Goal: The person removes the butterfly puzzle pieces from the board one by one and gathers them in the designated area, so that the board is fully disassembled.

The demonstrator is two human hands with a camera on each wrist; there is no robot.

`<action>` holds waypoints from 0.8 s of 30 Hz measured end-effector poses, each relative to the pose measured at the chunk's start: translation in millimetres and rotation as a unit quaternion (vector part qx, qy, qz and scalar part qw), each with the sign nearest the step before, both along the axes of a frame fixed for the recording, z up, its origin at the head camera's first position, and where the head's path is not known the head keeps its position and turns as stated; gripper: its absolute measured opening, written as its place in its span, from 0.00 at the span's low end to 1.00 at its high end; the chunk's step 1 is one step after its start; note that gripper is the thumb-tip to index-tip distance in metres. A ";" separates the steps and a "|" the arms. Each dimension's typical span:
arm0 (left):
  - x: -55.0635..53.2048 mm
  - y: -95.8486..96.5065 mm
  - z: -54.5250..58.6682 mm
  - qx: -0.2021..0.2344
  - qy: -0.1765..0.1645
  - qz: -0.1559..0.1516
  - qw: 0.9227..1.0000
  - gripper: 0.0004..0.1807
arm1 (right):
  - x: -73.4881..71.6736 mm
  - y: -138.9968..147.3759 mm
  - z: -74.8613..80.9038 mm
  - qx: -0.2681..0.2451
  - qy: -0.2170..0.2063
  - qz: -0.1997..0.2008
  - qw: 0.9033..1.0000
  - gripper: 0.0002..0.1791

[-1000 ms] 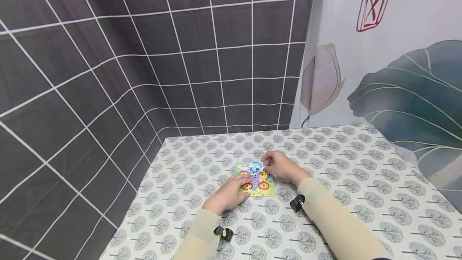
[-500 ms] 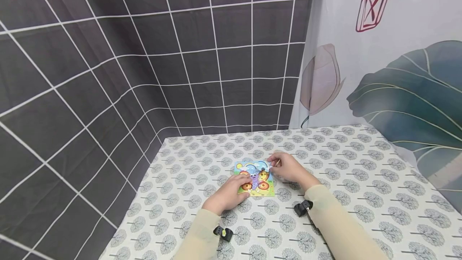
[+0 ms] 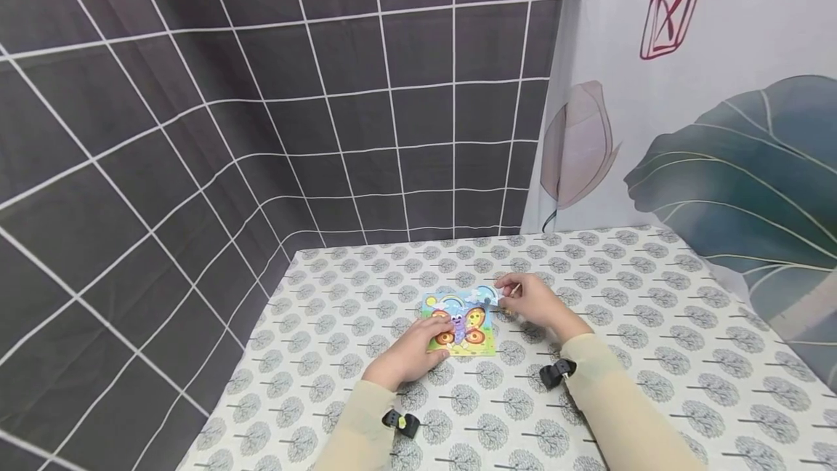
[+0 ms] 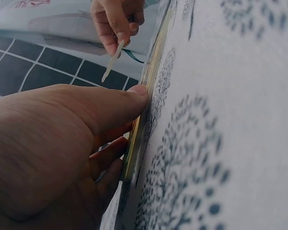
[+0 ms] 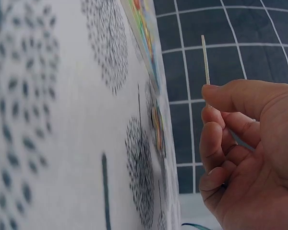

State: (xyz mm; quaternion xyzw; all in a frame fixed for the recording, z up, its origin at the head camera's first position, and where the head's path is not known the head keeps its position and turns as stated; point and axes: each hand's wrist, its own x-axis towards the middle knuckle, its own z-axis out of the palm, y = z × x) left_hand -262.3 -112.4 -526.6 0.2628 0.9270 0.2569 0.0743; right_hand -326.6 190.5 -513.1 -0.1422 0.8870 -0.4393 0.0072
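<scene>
1. Butterfly board [image 3: 480, 349]: lies flat on the table [image 3: 314, 413], between the two hands, its near edge toward the person.
2. Left hand [image 3: 410, 352]: no pinch noted. The fingers rest across the left part of the board, and the left wrist view shows the thumb against the board's edge. Judged purpose: to brace the board so that it does not slide.
3. Right hand [image 3: 535, 304]: finger and thumb are close together, pinching a thin piece [image 3: 486, 294], blue with a rainbow print. The grip is at one edge, which probably leaves the printed face unobstructed.
4. Position of the piece: raised clear of the table, by the board's far right corner. The right wrist view shows it nearly edge-on. It overlaps that corner in the head view; contact there cannot be confirmed.
5. Small coloured item [image 5: 157, 127]: lies on the table, right of the board, beneath the right hand. Mostly obscured; its nature cannot be determined.
6. Surroundings: a dark gridded curtain [image 3: 327, 129] hangs behind and to the left; a pale leaf-printed cloth [image 3: 713, 173] hangs at the right. Each sleeve carries a black wrist clip [image 3: 557, 373].
</scene>
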 end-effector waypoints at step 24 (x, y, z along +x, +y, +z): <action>1.8 -0.8 -1.8 0.010 -0.001 -0.005 1.000 0.32 | -6.0 44.1 -7.5 -0.009 -0.004 -0.045 0.999 0.18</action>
